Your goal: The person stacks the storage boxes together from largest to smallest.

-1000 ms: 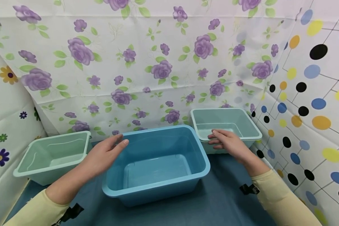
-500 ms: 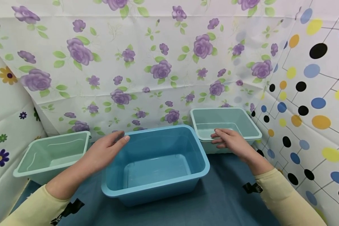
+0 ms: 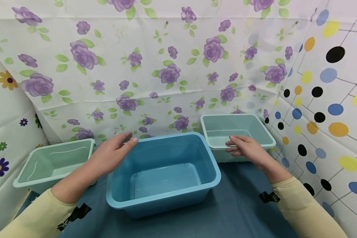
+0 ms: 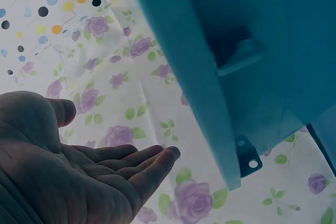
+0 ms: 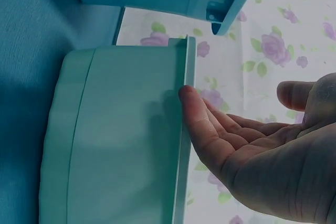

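Observation:
A large blue plastic basin [image 3: 166, 180] stands in the middle of the table, with nothing inside it. My left hand [image 3: 111, 153] hovers by its left rim, fingers extended and thumb apart, holding nothing. In the left wrist view that palm [image 4: 79, 166] faces up beside the basin's underside and rim [image 4: 184, 77]. At the right, my right hand [image 3: 247, 150] is over the front rim of a pale green basin [image 3: 236, 130], its fingers relaxed and bare. The right wrist view has the fingertips [image 5: 191, 98] right at that basin's rim [image 5: 186, 129].
Another light green basin [image 3: 56, 162] stands at the left, partly behind my left forearm. A blue cloth [image 3: 235, 205] covers the table. Floral sheeting [image 3: 148, 66] hangs behind, and dotted sheeting [image 3: 330, 99] walls the right side.
My left hand has shifted slightly up and to the right. The right hand has drifted a little to the right. The basins have stayed in place.

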Action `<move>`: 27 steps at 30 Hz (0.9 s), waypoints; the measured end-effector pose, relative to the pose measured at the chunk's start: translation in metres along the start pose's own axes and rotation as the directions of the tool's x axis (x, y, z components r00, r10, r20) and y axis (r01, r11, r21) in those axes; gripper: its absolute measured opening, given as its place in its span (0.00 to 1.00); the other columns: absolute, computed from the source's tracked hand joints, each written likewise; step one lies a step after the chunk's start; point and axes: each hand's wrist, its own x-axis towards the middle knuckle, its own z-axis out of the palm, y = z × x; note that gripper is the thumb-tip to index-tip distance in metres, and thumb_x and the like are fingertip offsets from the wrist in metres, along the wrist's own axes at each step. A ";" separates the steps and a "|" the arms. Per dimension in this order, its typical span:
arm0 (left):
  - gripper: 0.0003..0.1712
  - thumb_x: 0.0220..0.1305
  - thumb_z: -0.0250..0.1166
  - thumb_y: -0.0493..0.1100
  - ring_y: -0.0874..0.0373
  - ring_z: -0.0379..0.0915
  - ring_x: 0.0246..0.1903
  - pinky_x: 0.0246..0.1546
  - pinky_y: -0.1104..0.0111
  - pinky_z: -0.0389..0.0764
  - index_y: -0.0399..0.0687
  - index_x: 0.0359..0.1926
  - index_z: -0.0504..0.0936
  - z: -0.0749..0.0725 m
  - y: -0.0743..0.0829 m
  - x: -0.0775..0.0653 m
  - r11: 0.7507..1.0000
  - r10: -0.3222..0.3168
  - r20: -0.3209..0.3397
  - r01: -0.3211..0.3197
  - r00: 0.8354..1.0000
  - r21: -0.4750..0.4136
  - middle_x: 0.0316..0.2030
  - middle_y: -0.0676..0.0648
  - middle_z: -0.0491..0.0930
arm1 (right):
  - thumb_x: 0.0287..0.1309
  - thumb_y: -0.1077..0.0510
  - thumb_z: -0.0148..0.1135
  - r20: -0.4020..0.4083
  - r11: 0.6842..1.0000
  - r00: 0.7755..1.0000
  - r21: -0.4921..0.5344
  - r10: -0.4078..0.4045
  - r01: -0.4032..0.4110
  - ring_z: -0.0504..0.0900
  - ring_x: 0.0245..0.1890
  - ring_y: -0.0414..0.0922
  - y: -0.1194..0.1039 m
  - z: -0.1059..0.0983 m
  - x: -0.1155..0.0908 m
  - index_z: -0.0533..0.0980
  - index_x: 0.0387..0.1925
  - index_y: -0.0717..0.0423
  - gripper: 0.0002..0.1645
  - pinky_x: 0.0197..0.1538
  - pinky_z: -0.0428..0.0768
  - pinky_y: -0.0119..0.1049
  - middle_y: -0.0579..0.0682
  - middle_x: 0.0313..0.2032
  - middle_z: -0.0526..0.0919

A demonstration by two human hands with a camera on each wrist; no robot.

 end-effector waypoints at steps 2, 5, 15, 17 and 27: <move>0.49 0.88 0.49 0.70 0.27 0.69 0.75 0.69 0.30 0.74 0.35 0.87 0.58 0.000 0.002 0.002 1.000 0.001 0.001 -0.001 1.000 0.005 0.80 0.29 0.66 | 0.90 0.36 0.47 0.001 1.000 1.000 -0.002 0.004 -0.004 0.82 0.69 0.65 0.000 -0.002 0.000 0.59 0.84 0.72 0.47 0.67 0.84 0.54 0.71 0.74 0.76; 0.48 0.88 0.49 0.69 0.27 0.69 0.75 0.68 0.30 0.74 0.34 0.87 0.59 -0.001 0.004 0.004 1.000 0.013 0.002 -0.013 1.000 0.009 0.80 0.28 0.66 | 0.90 0.36 0.47 0.004 1.000 1.000 -0.007 0.010 -0.010 0.83 0.69 0.64 -0.001 -0.005 -0.001 0.59 0.84 0.72 0.47 0.68 0.84 0.55 0.70 0.74 0.76; 0.49 0.88 0.46 0.70 0.27 0.65 0.77 0.71 0.29 0.70 0.35 0.87 0.58 -0.007 0.010 0.011 1.000 0.010 0.041 -0.010 0.999 0.015 0.82 0.29 0.63 | 0.90 0.36 0.47 -0.008 0.999 1.000 -0.034 0.017 -0.017 0.85 0.67 0.62 -0.001 -0.015 -0.002 0.61 0.83 0.72 0.47 0.66 0.85 0.53 0.70 0.73 0.77; 0.49 0.88 0.46 0.70 0.27 0.64 0.78 0.71 0.29 0.70 0.35 0.87 0.58 -0.007 0.011 0.012 1.000 0.010 0.045 -0.011 0.999 0.014 0.82 0.29 0.63 | 0.90 0.36 0.47 -0.003 0.999 1.000 -0.032 0.018 -0.018 0.85 0.67 0.62 -0.001 -0.017 -0.001 0.60 0.83 0.72 0.46 0.66 0.86 0.51 0.71 0.73 0.77; 0.49 0.87 0.49 0.70 0.30 0.65 0.78 0.73 0.31 0.70 0.38 0.87 0.59 -0.005 0.020 0.017 0.999 0.019 0.028 -0.018 0.999 -0.028 0.82 0.32 0.65 | 0.90 0.35 0.46 0.000 0.998 0.999 -0.045 0.040 -0.040 0.85 0.67 0.62 0.002 -0.024 -0.004 0.60 0.84 0.72 0.47 0.65 0.86 0.50 0.71 0.73 0.77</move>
